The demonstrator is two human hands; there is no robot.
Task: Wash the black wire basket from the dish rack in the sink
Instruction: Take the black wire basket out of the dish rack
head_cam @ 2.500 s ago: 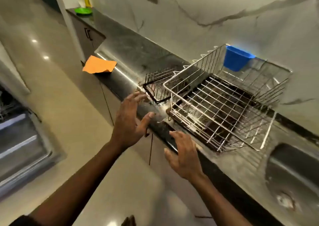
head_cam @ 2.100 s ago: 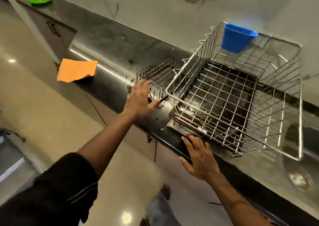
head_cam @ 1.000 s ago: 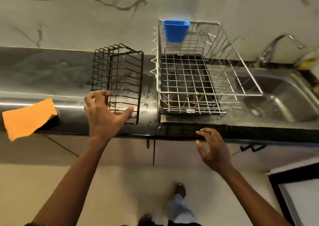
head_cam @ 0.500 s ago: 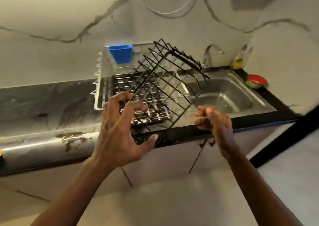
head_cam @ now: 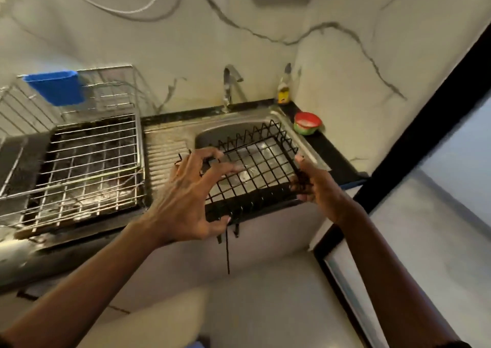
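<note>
A home kitchen: steel sink [head_cam: 212, 135] with tap [head_cam: 230, 84], dish rack [head_cam: 79, 161], marble-look walls.

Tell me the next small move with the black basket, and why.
Probably lower the black wire basket into the sink, back toward the faucet. The left hand and right hand grip its two sides and hold it above the basin, its near edge out by the counter front. No running water shows, so it likely needs setting down first.
</note>
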